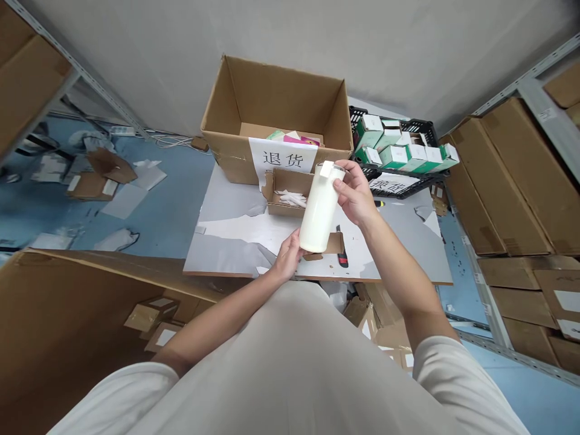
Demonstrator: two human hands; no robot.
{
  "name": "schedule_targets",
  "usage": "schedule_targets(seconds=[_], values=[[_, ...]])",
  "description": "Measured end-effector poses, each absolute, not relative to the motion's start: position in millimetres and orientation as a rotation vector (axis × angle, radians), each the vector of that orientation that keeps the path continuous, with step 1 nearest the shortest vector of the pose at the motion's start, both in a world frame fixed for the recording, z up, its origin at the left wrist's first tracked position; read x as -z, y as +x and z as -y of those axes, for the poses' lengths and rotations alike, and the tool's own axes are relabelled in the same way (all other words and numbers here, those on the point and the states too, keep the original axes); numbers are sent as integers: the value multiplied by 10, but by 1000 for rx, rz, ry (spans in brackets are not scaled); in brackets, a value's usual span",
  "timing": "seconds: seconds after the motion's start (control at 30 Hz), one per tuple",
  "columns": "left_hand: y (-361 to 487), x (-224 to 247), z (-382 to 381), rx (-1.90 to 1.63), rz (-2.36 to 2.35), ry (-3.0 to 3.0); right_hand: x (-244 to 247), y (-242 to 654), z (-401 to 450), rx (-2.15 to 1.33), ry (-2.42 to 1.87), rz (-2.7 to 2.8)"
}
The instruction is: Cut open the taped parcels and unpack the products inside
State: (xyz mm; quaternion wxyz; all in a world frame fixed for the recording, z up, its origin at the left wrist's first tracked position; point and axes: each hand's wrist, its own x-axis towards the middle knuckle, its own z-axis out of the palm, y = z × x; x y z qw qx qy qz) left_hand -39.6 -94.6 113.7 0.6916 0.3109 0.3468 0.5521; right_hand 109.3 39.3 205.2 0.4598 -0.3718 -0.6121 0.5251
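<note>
Cylindrical bottle (319,212), cream-white: held tilted above the worktable (217,251). Top end gripped by the right hand (356,193); base cupped by the left hand (288,257), presumably so that its weight is shared. Box cutter (343,258): laid near the table's front edge, apparently for easy reach.

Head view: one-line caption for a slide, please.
A white cylinder held above a cluttered table, left hand at its base, right hand near its top.
</note>
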Motion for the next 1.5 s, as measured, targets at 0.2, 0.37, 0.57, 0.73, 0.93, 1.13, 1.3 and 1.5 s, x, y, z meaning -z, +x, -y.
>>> schedule_targets(seconds=[0.2, 0.37, 0.57, 0.73, 0.93, 1.13, 1.3, 1.5], values=[[-390, -1139, 925, -1377, -954, 805, -2049, 1119, -370, -1114, -951, 1554], [-396, -1141, 941, -1260, -803, 544, -2125, 1109, -306, -1260, -880, 1551], [-366, -1195, 970, -1262, -819, 455, -2137, 1103, -315, -1346, -904, 1524], [-377, -1164, 981, -1326, -806, 591, -2116, 1139, -355, -1308, -928, 1512], [-418, -1165, 1006, -1194, -771, 579, -2165, 1252, -356, -1319, -897, 1570], [-385, -1166, 1012, -1066, -807, 522, -2088, 1315, -324, -1386, -932, 1475], [-523, -1028, 874, -1095, -855, 622, -2007, 1406, -293, -1210, -974, 1427], [-923, -660, 759, -1084, -1216, 1305, -1756, 1705, 3, -762, -1092, 1457]])
